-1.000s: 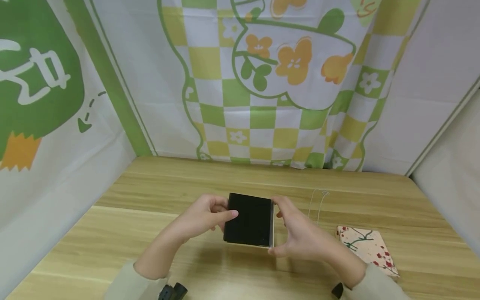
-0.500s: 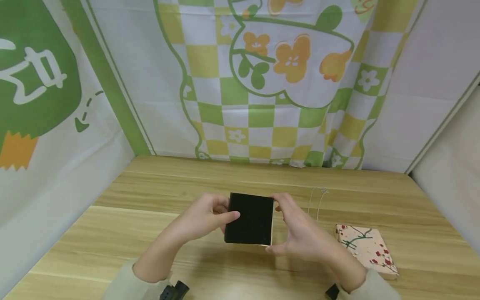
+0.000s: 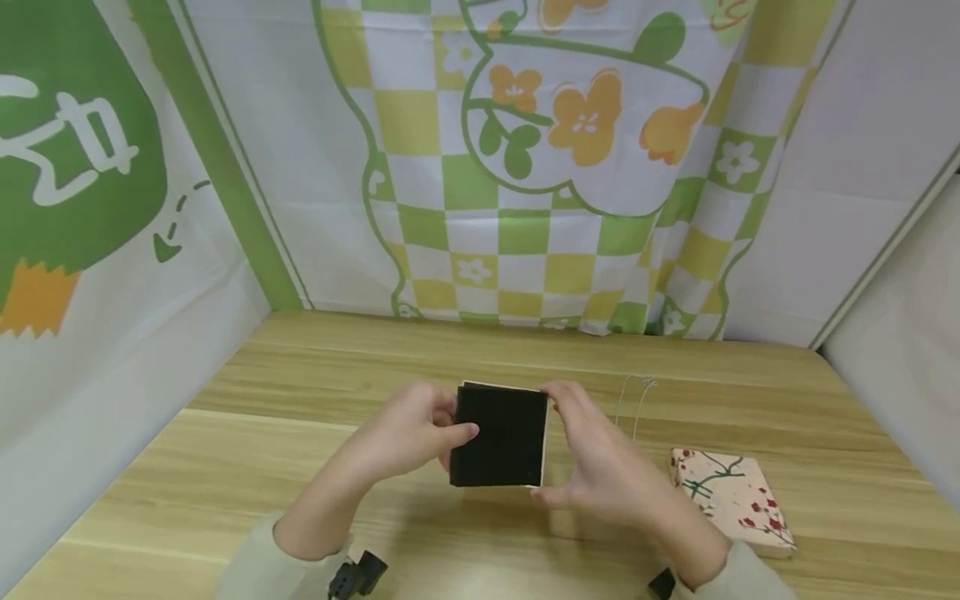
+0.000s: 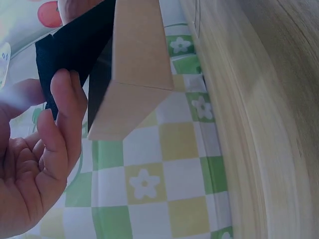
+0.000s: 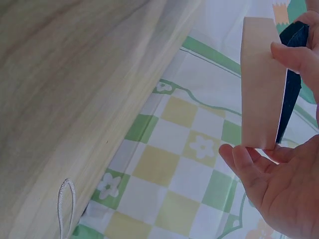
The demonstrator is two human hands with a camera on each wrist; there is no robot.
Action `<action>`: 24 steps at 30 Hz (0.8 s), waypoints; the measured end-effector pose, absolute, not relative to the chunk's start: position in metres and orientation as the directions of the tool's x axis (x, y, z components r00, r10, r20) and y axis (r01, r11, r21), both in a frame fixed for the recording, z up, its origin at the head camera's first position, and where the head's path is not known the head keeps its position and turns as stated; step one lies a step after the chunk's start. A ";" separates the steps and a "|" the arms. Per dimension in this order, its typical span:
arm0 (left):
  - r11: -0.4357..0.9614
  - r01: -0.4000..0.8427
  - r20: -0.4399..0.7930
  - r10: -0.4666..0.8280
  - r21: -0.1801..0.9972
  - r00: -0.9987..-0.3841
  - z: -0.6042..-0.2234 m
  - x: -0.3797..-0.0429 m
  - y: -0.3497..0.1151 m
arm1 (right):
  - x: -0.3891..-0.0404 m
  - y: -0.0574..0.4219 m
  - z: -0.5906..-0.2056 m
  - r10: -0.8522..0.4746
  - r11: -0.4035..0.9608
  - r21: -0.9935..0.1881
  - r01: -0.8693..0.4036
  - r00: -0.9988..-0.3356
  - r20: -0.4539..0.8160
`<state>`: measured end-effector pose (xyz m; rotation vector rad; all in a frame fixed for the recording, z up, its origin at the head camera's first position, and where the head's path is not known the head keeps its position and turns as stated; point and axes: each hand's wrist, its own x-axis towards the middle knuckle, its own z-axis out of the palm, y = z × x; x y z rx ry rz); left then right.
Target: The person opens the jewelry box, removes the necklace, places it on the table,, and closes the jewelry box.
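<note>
My left hand (image 3: pixel 417 429) pinches the left side of a square black pad (image 3: pixel 501 437), thumb on its face and fingers behind. The pad overlaps the open side of a shallow beige box (image 4: pixel 137 55) and stands tilted out from it at the left-hand side in the left wrist view. With thumb and fingers on opposite edges, my right hand (image 3: pixel 596 458) grips the box (image 5: pixel 261 84). Both are held up above the wooden table. From the head, only thin strips of the box's rim show around the pad.
Right of the hands, a flat floral box lid (image 3: pixel 735 500) lies on the table (image 3: pixel 247 467). A thin silver chain necklace (image 3: pixel 637 404) lies behind the right hand. A checked curtain (image 3: pixel 525 250) hangs along the table's back edge.
The black pad has shifted slightly right over the box, covering the dark strip seen along its right side. A thin beige rim now shows at its top edge. Both hands keep their holds.
</note>
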<state>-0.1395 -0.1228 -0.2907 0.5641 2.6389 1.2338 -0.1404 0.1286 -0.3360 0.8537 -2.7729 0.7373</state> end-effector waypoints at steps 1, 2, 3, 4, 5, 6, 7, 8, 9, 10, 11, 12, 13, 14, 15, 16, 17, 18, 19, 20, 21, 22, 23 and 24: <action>0.595 0.265 0.002 0.405 0.759 -0.914 -0.291 -0.139 -0.122 | -0.140 0.128 -0.336 -0.493 0.722 -0.390 -0.571 -0.821 0.288; 0.599 0.266 0.001 0.404 0.756 -0.915 -0.291 -0.139 -0.121 | -0.139 0.128 -0.336 -0.498 0.727 -0.368 -0.579 -0.814 0.298; 0.603 0.268 0.001 0.404 0.752 -0.915 -0.291 -0.139 -0.121 | -0.139 0.127 -0.337 -0.503 0.731 -0.349 -0.586 -0.809 0.305; 0.608 0.268 0.001 0.403 0.747 -0.915 -0.291 -0.139 -0.120 | -0.138 0.127 -0.337 -0.505 0.734 -0.336 -0.591 -0.805 0.311; 0.610 0.273 0.004 0.405 0.744 -0.914 -0.291 -0.139 -0.119 | -0.138 0.127 -0.336 -0.508 0.735 -0.329 -0.594 -0.802 0.315; 0.611 0.278 0.007 0.407 0.741 -0.913 -0.291 -0.140 -0.119 | -0.138 0.127 -0.336 -0.508 0.732 -0.332 -0.594 -0.802 0.315; 0.611 0.283 0.010 0.410 0.739 -0.912 -0.291 -0.140 -0.119 | -0.138 0.127 -0.336 -0.507 0.731 -0.337 -0.594 -0.802 0.315; 0.606 0.285 0.012 0.413 0.743 -0.911 -0.291 -0.140 -0.119 | -0.138 0.128 -0.336 -0.506 0.729 -0.342 -0.592 -0.804 0.312; 0.603 0.287 0.014 0.416 0.744 -0.909 -0.291 -0.140 -0.119 | -0.138 0.128 -0.336 -0.505 0.727 -0.351 -0.590 -0.806 0.309; 0.598 0.289 0.016 0.419 0.748 -0.908 -0.291 -0.140 -0.119 | -0.138 0.128 -0.335 -0.505 0.724 -0.359 -0.589 -0.807 0.305; 0.593 0.292 0.018 0.423 0.750 -0.906 -0.291 -0.141 -0.120 | -0.138 0.128 -0.335 -0.505 0.722 -0.365 -0.587 -0.809 0.301; 0.590 0.291 0.018 0.424 0.753 -0.905 -0.291 -0.141 -0.120 | -0.138 0.129 -0.335 -0.504 0.722 -0.371 -0.584 -0.811 0.296; 0.587 0.289 0.017 0.424 0.756 -0.906 -0.292 -0.141 -0.120 | -0.138 0.129 -0.334 -0.504 0.722 -0.376 -0.581 -0.813 0.290; 0.587 0.286 0.016 0.422 0.757 -0.907 -0.292 -0.141 -0.120 | -0.138 0.129 -0.334 -0.505 0.722 -0.378 -0.580 -0.815 0.286; 0.589 0.283 0.016 0.417 0.757 -0.909 -0.292 -0.141 -0.120 | -0.138 0.129 -0.334 -0.505 0.722 -0.381 -0.578 -0.816 0.281; 0.594 0.283 0.019 0.411 0.753 -0.911 -0.293 -0.141 -0.120 | -0.137 0.129 -0.334 -0.506 0.720 -0.384 -0.578 -0.816 0.278; 0.607 0.288 0.026 0.402 0.741 -0.915 -0.294 -0.140 -0.119 | -0.137 0.129 -0.333 -0.507 0.719 -0.388 -0.577 -0.817 0.275; 0.622 0.290 0.035 0.389 0.728 -0.921 -0.294 -0.140 -0.117 | -0.137 0.129 -0.333 -0.508 0.717 -0.394 -0.576 -0.818 0.271; 0.641 0.293 0.045 0.373 0.709 -0.927 -0.294 -0.138 -0.116 | -0.137 0.128 -0.333 -0.510 0.714 -0.397 -0.577 -0.817 0.270; 0.664 0.298 0.061 0.356 0.686 -0.933 -0.295 -0.137 -0.114 | -0.137 0.128 -0.333 -0.511 0.712 -0.397 -0.579 -0.815 0.272; 0.688 0.304 0.084 0.334 0.659 -0.939 -0.295 -0.136 -0.112 | -0.137 0.129 -0.333 -0.511 0.708 -0.403 -0.580 -0.815 0.274; 0.713 0.309 0.112 0.311 0.630 -0.944 -0.296 -0.135 -0.110 | -0.137 0.129 -0.333 -0.513 0.698 -0.416 -0.582 -0.813 0.277; 0.736 0.313 0.143 0.287 0.600 -0.947 -0.296 -0.133 -0.108 | -0.138 0.129 -0.333 -0.512 0.689 -0.431 -0.582 -0.813 0.279; 0.753 0.315 0.174 0.263 0.577 -0.949 -0.296 -0.132 -0.106 | -0.138 0.129 -0.334 -0.512 0.677 -0.447 -0.584 -0.811 0.284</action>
